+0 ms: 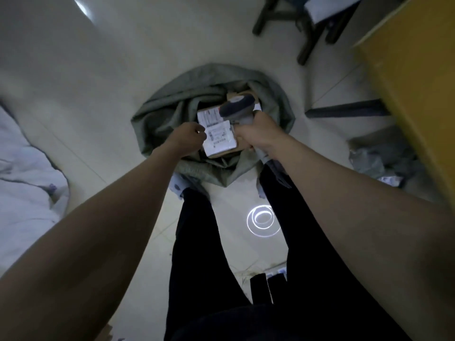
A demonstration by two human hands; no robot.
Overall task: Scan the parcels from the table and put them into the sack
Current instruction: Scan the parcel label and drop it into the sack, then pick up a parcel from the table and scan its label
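A grey-green sack [172, 107] lies open on the floor in front of my feet. Over its mouth is a brown cardboard parcel [222, 135] with white shipping labels on top. My left hand [188, 140] is at the parcel's left edge with fingers curled; whether it grips the parcel I cannot tell. My right hand [258, 136] grips the handle of a grey barcode scanner [237, 105], whose head sits above the parcel's far end. Another brown parcel [236, 94] shows deeper in the sack, mostly hidden by the scanner.
A yellow table [413, 77] stands at the right, with grey plastic-wrapped parcels [376, 161] on the floor beneath it. A dark chair base [295, 23] is at the top. White bedding [27, 173] lies at the left. My dark-trousered legs stand just behind the sack.
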